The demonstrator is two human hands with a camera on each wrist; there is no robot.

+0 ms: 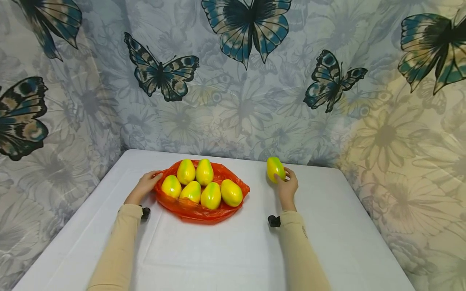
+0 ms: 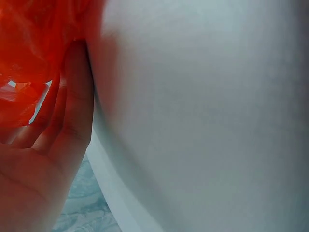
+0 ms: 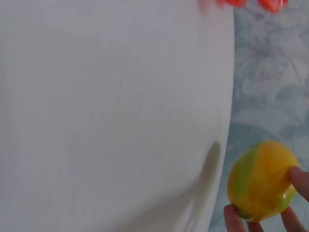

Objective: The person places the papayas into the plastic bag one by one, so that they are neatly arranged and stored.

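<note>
A red plastic bag (image 1: 204, 216) lies spread open on the table left of the middle, with several shiny yellow-green mangoes (image 1: 191, 192) in it. At its left edge my left hand (image 1: 147, 182) holds the plastic; in the left wrist view the fingers (image 2: 75, 106) lie fairly straight against the bag, and the thumb is out of sight. My right hand (image 1: 287, 186) grips a single mango (image 1: 274, 169) to the right of the bag, near the table's far edge. The right wrist view has this mango (image 3: 263, 181) between thumb and fingertips, apart from its shadow on the table.
White cloth covers the table (image 1: 214, 254). Behind and beside it hangs a curtain (image 1: 247, 113) printed with flowers and butterflies. Small black wrist cameras (image 1: 274, 221) sit at both cuffs. The table's far edge runs just behind the bag.
</note>
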